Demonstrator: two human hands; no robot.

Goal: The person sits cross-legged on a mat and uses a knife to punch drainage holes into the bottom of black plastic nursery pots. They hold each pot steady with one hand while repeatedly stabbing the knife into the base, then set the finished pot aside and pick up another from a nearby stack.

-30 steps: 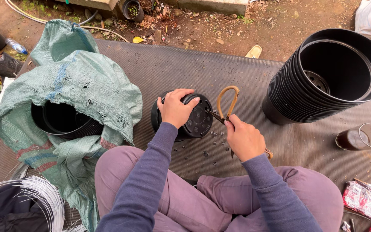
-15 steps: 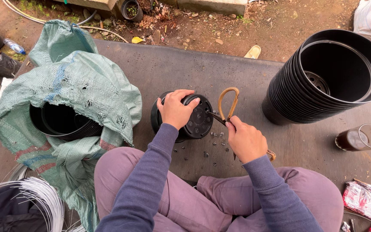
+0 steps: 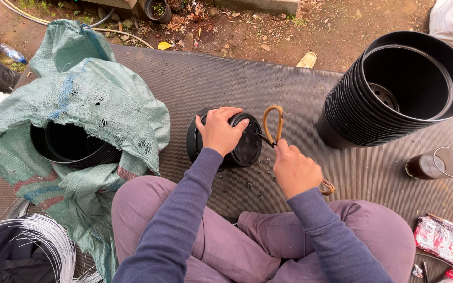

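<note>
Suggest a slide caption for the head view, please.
Left hand steadies an upturned black pot while right hand works loop-handled scissors.

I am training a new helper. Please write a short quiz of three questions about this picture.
1. True or false: the left hand rests on the upturned black pot.
2. What does the right hand hold? A) looped-handle scissors B) a hammer C) a brush
3. What lies inside the green woven sack?

Key:
1. True
2. A
3. Black pots
</note>
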